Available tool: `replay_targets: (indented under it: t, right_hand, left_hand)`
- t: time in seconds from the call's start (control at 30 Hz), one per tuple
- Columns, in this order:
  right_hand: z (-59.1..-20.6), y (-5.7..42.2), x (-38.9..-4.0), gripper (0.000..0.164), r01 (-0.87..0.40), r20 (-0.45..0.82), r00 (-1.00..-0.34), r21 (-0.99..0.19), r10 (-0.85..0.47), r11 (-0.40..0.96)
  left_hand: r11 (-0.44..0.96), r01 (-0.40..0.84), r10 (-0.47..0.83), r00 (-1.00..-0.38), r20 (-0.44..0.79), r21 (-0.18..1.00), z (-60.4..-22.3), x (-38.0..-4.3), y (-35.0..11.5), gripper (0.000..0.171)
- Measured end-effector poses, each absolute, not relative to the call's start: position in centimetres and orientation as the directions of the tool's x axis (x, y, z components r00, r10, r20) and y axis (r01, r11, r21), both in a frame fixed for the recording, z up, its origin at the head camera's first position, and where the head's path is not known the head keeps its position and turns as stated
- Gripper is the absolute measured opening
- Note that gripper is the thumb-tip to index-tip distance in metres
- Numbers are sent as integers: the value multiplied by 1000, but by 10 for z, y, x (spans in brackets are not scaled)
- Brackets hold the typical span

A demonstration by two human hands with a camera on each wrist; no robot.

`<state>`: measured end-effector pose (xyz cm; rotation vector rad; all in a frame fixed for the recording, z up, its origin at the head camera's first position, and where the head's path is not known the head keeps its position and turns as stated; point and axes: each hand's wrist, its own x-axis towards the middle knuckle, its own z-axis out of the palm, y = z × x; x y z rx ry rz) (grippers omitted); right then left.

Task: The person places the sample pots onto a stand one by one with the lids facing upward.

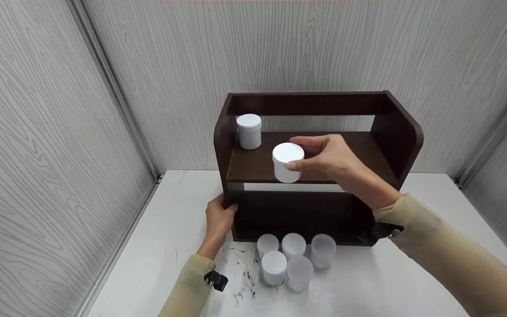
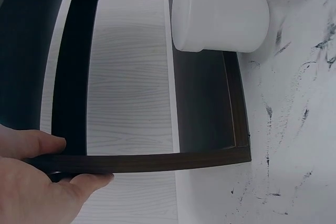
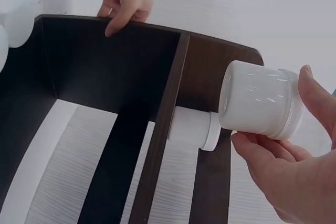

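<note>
My right hand pinches a white lidded jar between thumb and fingers, in front of the upper shelf. In the right wrist view that jar lies sideways across the picture, the thumb on one side and fingers on the other. A second white jar stands upright at the left end of the upper shelf. My left hand grips the left side panel of the dark brown two-tier rack. In the left wrist view its thumb and fingers lie on either side of that panel's edge.
Several more white jars stand in a cluster on the white table, close to the rack's lower front edge. Dark smudges mark the tabletop left of them. Grey wood-patterned walls enclose the table behind and at both sides.
</note>
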<state>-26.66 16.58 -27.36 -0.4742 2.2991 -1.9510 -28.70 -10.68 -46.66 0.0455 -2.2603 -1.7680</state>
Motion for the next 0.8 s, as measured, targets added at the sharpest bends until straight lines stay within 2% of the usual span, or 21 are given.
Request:
replay_targets:
  t: [0.47, 0.8]
  right_hand:
    - [-267, 157, -307, 65, -182, 131, -961, -962, -243, 203]
    - [-264, 155, -333, 66, -169, 127, -969, -965, -211, 200]
  left_hand:
    - [260, 148, -185, -962, 199, 954, -466, -286, -107, 51]
    - [262, 146, -166, -967, 193, 954, -466, -285, -108, 52]
